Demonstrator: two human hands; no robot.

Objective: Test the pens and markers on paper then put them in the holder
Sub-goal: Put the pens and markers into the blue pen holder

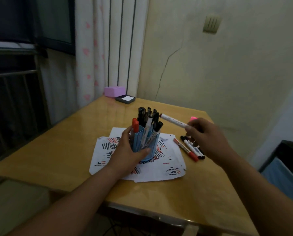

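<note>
A blue pen holder (pixel 148 142) stands on scribbled white paper (pixel 161 169) in the middle of the table, filled with several black, red and white pens. My left hand (pixel 127 151) grips the holder from its left side, thumb across the front. My right hand (pixel 205 135) pinches a white marker (pixel 173 120) by its near end; the marker lies almost level in the air, its far tip just right of the pens in the holder. Several loose markers (pixel 191 149) with red and black caps lie on the table below my right hand.
The wooden table (pixel 70 155) stands in a room corner against a cracked wall. A purple box (pixel 114 91) and a dark ink pad (pixel 125 99) sit at the far edge. A pink note (pixel 193 118) shows behind my right hand. A curtain hangs at the back left.
</note>
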